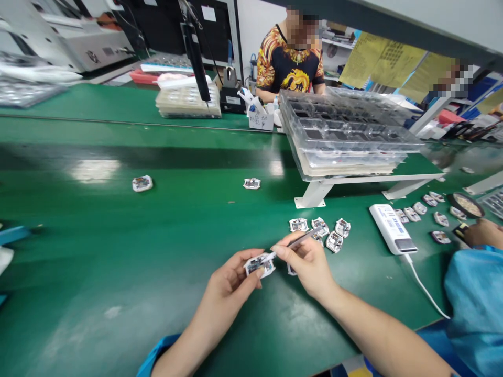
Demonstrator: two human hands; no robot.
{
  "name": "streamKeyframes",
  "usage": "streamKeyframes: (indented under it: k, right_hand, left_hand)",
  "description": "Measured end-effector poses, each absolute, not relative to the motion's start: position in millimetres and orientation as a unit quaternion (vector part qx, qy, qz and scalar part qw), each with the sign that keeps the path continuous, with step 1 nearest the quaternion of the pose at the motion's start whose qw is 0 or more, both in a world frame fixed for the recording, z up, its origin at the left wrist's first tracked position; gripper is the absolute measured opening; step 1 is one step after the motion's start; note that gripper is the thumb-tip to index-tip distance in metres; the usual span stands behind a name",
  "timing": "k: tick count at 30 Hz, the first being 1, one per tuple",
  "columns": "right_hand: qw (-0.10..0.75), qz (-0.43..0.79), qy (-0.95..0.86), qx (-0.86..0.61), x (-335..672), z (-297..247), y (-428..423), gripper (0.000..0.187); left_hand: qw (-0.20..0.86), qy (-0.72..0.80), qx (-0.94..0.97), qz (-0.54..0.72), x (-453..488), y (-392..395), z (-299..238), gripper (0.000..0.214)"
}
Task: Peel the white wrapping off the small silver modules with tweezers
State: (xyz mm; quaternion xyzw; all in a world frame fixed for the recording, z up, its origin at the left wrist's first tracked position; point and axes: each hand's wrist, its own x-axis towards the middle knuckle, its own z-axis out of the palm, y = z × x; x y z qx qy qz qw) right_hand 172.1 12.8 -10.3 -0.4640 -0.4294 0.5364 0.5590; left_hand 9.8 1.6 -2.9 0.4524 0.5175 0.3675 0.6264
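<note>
White-framed unit (257, 266) w/ exposed parts is held over green desk (157, 262) by L hand (228, 285), grip narrow, pinched on its edges. Slim metallic tool (303, 237) (tweezers?) is held in R hand (310, 266), grip narrow too; small white bit (269, 257) is seen at unit's upper R edge, type unclear. Similar units (334, 242) are clustered just beyond R hand. 2 loose units (142, 183) are set farther back, well apart. White device (393, 229) w/ cable (426, 288) is placed to R; clear trays (346, 133) are stacked on stand (314, 193), back R. Co-worker's hand (485, 233) is seen at far R.
</note>
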Motion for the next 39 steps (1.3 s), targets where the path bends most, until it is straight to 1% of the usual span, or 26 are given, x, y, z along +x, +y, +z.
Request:
streamKeyframes:
  k: [13,20,26,30,33,36,39]
  right_hand:
    - [0.56,0.515,-0.452,-0.465,174,-11,12,0.012]
    - [0.562,0.49,-0.487,-0.455,172,-11,7,0.011]
    - [0.556,0.479,-0.492,-0.468,169,-14,2,0.008]
    - [0.549,0.454,-0.519,-0.472,168,-13,-1,0.009]
    - [0.549,0.427,-0.546,-0.467,168,-12,-1,0.008]
    - [0.565,0.394,-0.553,-0.469,171,-12,1,0.006]
    - [0.564,0.437,-0.527,-0.463,172,-13,4,0.007]
  left_hand:
    - [0.632,0.515,0.44,0.377,10,1,-3,0.034]
    - [0.639,0.53,0.412,0.375,10,0,-8,0.041]
    - [0.625,0.532,0.406,0.401,14,0,-14,0.036]
    - [0.615,0.541,0.409,0.403,15,0,-15,0.038]
    - [0.629,0.544,0.39,0.395,15,0,-13,0.04]
    - [0.647,0.539,0.364,0.397,14,0,-10,0.04]
    - [0.657,0.525,0.357,0.407,13,-1,-10,0.038]
